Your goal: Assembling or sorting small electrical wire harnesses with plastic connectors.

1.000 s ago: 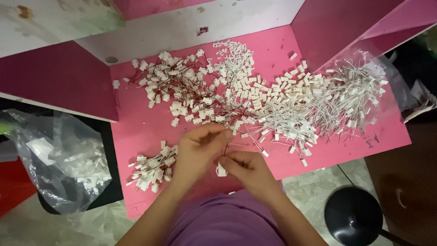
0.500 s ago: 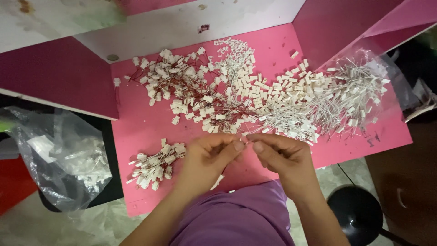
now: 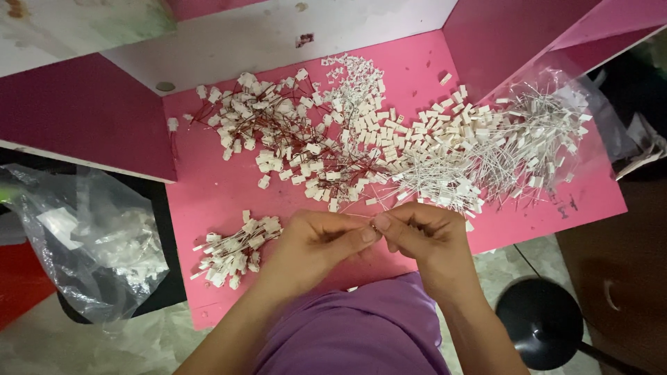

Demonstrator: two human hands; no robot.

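My left hand (image 3: 316,244) and my right hand (image 3: 424,236) meet fingertip to fingertip over the front of the pink table (image 3: 201,194), pinching something small and thin between them; what it is stays hidden by the fingers. Just beyond them lies a heap of white connectors on red wires (image 3: 278,132), a pile of loose white connector housings (image 3: 389,132) and a mass of white-wired connectors (image 3: 514,153). To the left of my left hand sits a small bunch of finished wired connectors (image 3: 233,250).
A clear plastic bag (image 3: 90,243) with white parts hangs at the left beside the table. Pink side panels (image 3: 83,111) wall in the table. A black round stool (image 3: 538,323) stands at lower right on the floor. My purple clothing (image 3: 354,326) fills the bottom.
Both hands have lifted from the table's front edge toward the piles and drawn together. The fingertips now pinch close, where a second ago they worked lower near a loose white piece.
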